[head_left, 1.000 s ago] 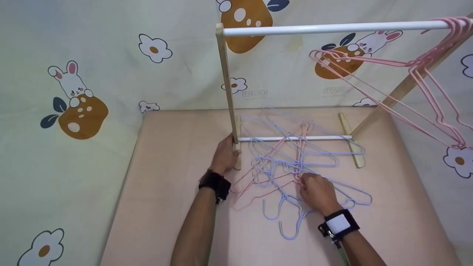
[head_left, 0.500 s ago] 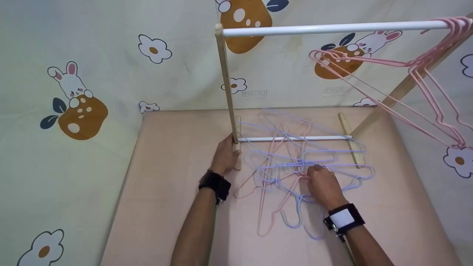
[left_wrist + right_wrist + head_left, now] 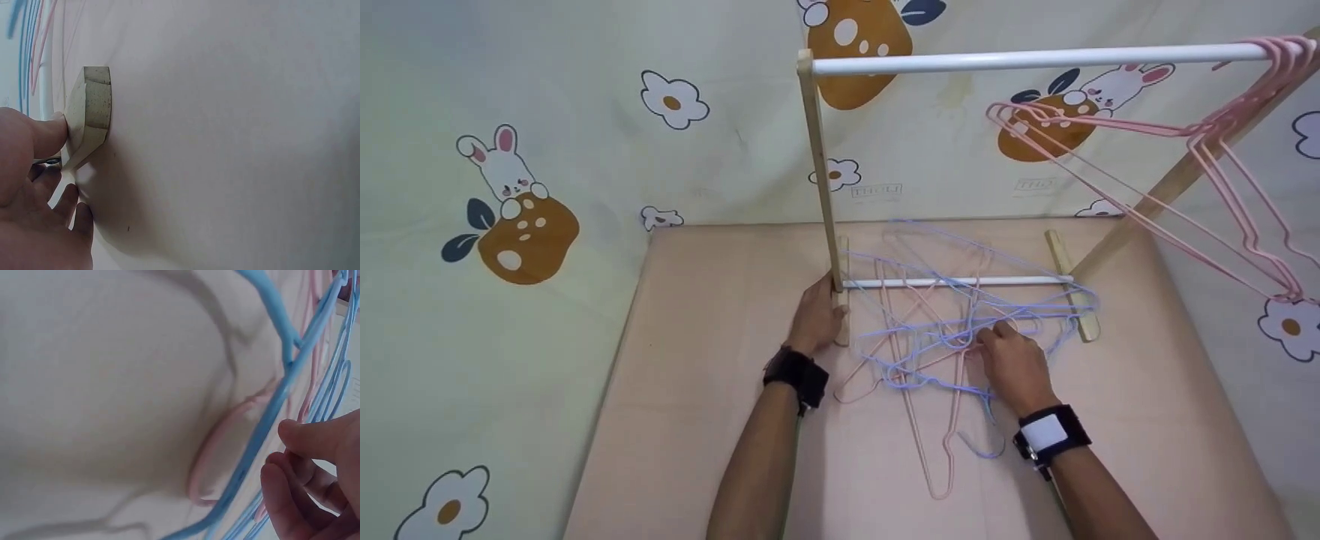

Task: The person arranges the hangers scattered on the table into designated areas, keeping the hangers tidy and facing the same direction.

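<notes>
My left hand (image 3: 816,315) grips the rack at the lower left, where the upright (image 3: 821,165) meets its wooden foot (image 3: 95,107). In the left wrist view the thumb presses on the foot and the fingers curl beneath. My right hand (image 3: 1018,371) pinches a pink hanger (image 3: 941,496) between thumb and fingers, over a tangled heap of pink and blue hangers. A blue hanger (image 3: 260,433) crosses in front of that hand in the right wrist view. Which hangers hook together within the heap I cannot tell.
Several pink hangers (image 3: 1245,195) hang at the right end of the white top rail (image 3: 1035,58). A lower white bar (image 3: 1020,280) runs behind and under the heap to the right foot (image 3: 1087,326). Patterned sheets cover the walls around the peach surface (image 3: 697,435).
My right hand has risen slightly away from me. The pink hanger has swung so its corner points toward me, and blue hangers have shifted, their hooks turning. The left hand has stayed put.
</notes>
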